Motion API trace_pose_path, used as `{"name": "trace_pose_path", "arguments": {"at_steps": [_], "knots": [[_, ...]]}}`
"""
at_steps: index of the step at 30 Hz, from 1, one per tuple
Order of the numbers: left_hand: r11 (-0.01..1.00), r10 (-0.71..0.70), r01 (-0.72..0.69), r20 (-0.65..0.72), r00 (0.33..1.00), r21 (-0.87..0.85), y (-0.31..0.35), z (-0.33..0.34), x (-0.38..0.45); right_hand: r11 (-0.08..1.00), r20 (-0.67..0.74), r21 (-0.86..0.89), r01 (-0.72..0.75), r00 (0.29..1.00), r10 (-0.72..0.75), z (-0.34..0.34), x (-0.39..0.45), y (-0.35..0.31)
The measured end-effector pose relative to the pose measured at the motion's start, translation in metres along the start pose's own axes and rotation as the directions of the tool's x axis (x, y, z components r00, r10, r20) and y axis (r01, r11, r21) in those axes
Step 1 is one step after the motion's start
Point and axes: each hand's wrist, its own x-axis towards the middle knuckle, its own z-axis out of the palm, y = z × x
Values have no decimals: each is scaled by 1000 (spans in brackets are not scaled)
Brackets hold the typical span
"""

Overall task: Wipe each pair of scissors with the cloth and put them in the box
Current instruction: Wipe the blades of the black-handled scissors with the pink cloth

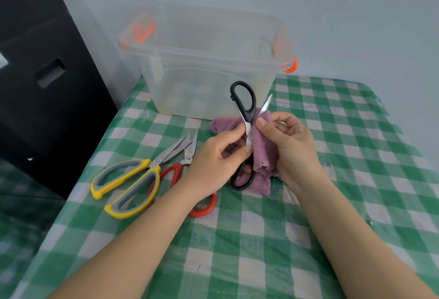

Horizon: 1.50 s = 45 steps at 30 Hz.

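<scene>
Pinching the steel blade of the black-handled scissors (pixel 244 118) with our left hand (pixel 213 163), we hold them opened wide above the checked plastic-covered surface (pixel 261 239), while our right hand (pixel 288 142) grips the nubbly purple cloth (pixel 263 149) wrapped round the other blade. Just left lie yellow-grey scissors (pixel 133 180) and red-handled scissors (pixel 178 175), flat beside each other; the clear plastic box (pixel 204 66) with orange latches stands just behind.
</scene>
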Motion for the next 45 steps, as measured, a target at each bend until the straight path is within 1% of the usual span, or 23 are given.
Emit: {"name": "trace_pose_path", "arguments": {"at_steps": [2,4,6,9,11,15,19,22,25,27,31,35,38,40,45], "knots": [[999,-23,23,-13,1000,-31,-2,-2,0,999,5,14,-35,999,35,-2,2,1],[996,-45,44,-6,999,-74,1,-4,0,995,21,73,-73,997,72,-4,4,2],[995,-32,31,-12,999,-90,1,-4,1,991,45,92,-100,994,96,-4,4,2],[1000,-14,14,-7,1000,-3,2,-3,0,996,53,39,-81,995,79,-1,1,0],[999,-6,6,4,1000,40,1,-2,0,999,14,19,-45,999,45,2,-1,-1],[1000,23,-23,17,1000,12,3,-1,-2,999,-27,-53,6,1000,-8,3,-3,-3],[998,2,-2,5,1000,-63,5,-3,-1,996,-49,-69,-51,998,47,-1,-3,-2],[997,-14,10,-48,999,-76,8,-2,0,998,-27,-64,3,1000,-5,0,0,-1],[1000,11,-16,-198,980,-22,6,-2,1,999,16,-23,22,1000,-22,2,1,0],[999,33,-34,-250,968,-2,3,-2,1,999,52,-36,21,998,-20,2,-1,1],[994,29,-56,-272,962,-92,5,-2,1,994,89,-105,28,996,-18,5,-3,3],[990,23,-60,-276,961,-126,5,-2,1,998,100,-61,-31,994,37,4,-3,-1],[994,29,-55,-241,970,-100,6,-1,0,996,59,46,-80,995,78,1,-2,-3],[995,42,-61,-227,973,-77,7,0,-2,993,53,82,-87,995,83,2,-2,-4],[995,52,-74,-264,963,-72,6,0,0,996,133,6,-84,988,83,4,-3,-3]]}}
